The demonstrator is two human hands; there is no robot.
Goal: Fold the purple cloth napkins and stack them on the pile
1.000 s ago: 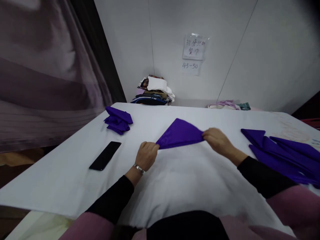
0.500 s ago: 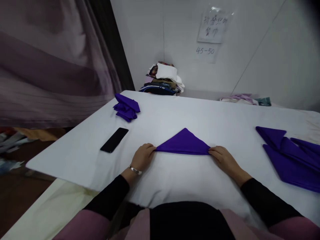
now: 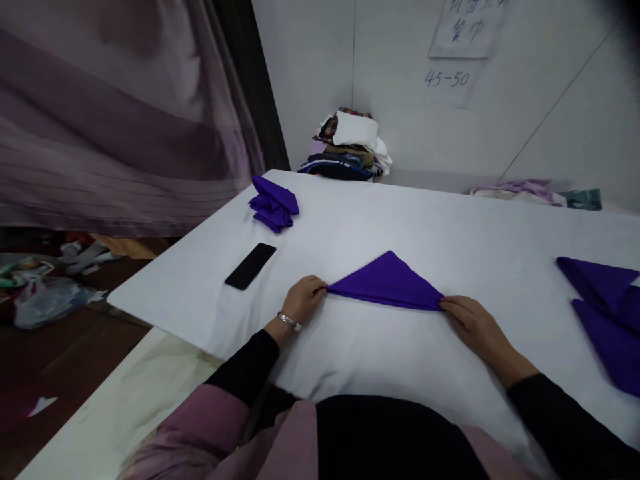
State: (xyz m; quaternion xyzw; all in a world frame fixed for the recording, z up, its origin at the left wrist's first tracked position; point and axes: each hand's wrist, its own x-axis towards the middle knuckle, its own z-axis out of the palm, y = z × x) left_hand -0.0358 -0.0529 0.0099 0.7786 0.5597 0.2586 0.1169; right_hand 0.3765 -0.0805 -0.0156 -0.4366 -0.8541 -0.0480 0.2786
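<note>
A purple cloth [image 3: 387, 283], folded into a flat triangle, lies on the white-covered table [image 3: 350, 353] with its peak pointing away from me. My left hand [image 3: 306, 298] pinches the left corner between thumb and fingers; a silver bracelet [image 3: 290, 321] is on that wrist. At the opposite corner, my right hand [image 3: 470, 321] is closed on the cloth's tip. The long folded edge between both hands faces me and sags slightly.
A black phone [image 3: 251, 266] lies left of my left hand. Behind it sits a bunched stack of purple cloths [image 3: 275, 203]. More purple cloths [image 3: 607, 320] lie at the right. Piled clothes [image 3: 350, 147] stand by the wall, beyond the far table edge.
The view has swung to the left and down, so everything sits further right in it. Both hands still hold the same two corners, and the triangle now lies slightly aslant.
</note>
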